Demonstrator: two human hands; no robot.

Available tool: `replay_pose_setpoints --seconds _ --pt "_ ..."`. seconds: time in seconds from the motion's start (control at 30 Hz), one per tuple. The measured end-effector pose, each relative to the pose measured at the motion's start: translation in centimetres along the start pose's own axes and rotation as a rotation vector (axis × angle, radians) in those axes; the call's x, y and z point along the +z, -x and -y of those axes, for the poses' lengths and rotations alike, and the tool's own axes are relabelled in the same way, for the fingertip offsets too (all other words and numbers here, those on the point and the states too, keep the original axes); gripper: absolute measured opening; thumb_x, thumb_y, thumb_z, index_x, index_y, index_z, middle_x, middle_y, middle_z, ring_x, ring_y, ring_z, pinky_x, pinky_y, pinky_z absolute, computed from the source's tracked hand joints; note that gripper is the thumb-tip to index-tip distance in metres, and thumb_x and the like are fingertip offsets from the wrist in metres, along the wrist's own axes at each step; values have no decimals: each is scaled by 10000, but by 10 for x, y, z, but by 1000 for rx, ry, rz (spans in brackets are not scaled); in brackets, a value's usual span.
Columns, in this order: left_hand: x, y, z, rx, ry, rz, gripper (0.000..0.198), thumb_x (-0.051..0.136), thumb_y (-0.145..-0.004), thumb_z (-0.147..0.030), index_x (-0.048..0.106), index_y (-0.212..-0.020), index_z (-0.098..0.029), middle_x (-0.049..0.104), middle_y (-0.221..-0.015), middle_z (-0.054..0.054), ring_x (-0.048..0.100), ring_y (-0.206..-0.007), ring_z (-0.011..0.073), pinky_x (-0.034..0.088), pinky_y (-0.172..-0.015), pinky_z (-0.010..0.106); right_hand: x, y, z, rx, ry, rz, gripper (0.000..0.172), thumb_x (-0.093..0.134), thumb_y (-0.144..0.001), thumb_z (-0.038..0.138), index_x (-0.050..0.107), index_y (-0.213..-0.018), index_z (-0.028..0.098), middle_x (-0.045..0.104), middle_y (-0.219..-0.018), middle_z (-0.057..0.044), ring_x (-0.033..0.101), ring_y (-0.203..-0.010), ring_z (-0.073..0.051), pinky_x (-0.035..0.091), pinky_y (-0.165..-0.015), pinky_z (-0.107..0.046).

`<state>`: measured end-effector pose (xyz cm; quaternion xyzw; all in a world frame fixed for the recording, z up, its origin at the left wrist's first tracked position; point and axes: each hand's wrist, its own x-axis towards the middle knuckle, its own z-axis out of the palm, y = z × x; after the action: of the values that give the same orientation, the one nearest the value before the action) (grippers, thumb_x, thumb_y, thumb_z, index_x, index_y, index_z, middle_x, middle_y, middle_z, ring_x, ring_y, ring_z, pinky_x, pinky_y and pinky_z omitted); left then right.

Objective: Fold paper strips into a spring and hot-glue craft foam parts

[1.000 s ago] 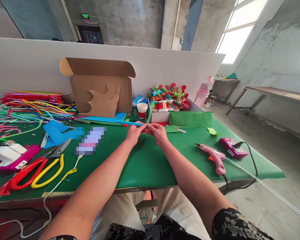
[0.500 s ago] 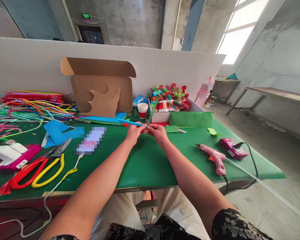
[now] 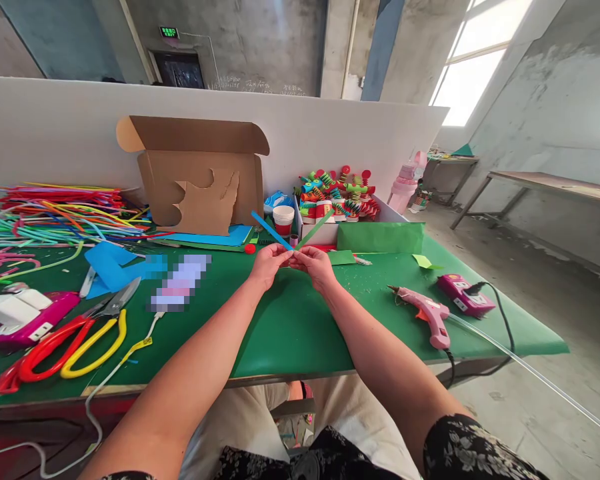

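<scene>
My left hand (image 3: 267, 262) and my right hand (image 3: 314, 262) meet above the middle of the green table (image 3: 290, 327), fingertips together. Between them they pinch two narrow paper strips that cross in a V. The blue strip (image 3: 270, 230) rises up and to the left from my left fingers. The green strip (image 3: 315, 230) rises up and to the right from my right fingers. Both strips are off the table.
A pink glue gun (image 3: 425, 312) with its cord lies right of my hands. Red and yellow scissors (image 3: 65, 343) lie at the left, near a pile of coloured pipe cleaners (image 3: 55, 213). Behind stand a cardboard box (image 3: 200, 173), a paper cup (image 3: 283, 220) and a tray of finished crafts (image 3: 337, 200).
The blue strip has swung from lying nearly flat toward the left to pointing up and left. The green strip has tilted from near upright over to the right. My hands stayed in place.
</scene>
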<state>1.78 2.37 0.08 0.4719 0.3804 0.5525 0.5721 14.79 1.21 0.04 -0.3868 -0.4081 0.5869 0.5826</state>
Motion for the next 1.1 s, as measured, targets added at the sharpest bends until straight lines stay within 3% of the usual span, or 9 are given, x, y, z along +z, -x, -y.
replay_pose_setpoints --seconds 0.3,0.5,0.67,0.87,1.1 --pt "-3 -2 0 4 -59 -18 400 886 -478 -406 601 -605 -155 597 -591 -11 538 -578 121 458 -623 289 0 1 1 1 13 30 314 873 -542 294 587 -598 174 643 -563 18 619 -559 -106 556 -603 -240" --pt "-2 -3 3 -24 -28 -40 388 878 -496 -396 626 -655 -148 645 -630 7 585 -600 135 482 -640 297 3 -1 -3 -24 39 -27 313 859 -567 308 577 -588 173 639 -536 25 614 -524 -104 564 -601 -245" --pt "-4 -4 4 -18 -47 -42 354 875 -502 -360 633 -643 -144 608 -593 -17 534 -552 102 455 -590 264 0 -1 -2 1 94 -5 312 864 -571 295 581 -606 170 637 -539 31 608 -520 -102 566 -595 -244" --pt "-3 -4 4 -98 -23 -33 326 868 -528 -331 650 -670 -136 651 -659 18 575 -592 122 472 -630 287 1 -1 -3 -2 111 -47 272 841 -616 238 580 -583 167 638 -535 23 610 -521 -104 576 -615 -253" --pt "-4 -5 5 -39 -74 -48 321 860 -540 -356 639 -636 -144 615 -606 -1 534 -568 113 451 -613 281 3 -1 -3 -2 140 -61 193 809 -634 165 617 -608 169 643 -528 25 599 -501 -110 579 -602 -265"
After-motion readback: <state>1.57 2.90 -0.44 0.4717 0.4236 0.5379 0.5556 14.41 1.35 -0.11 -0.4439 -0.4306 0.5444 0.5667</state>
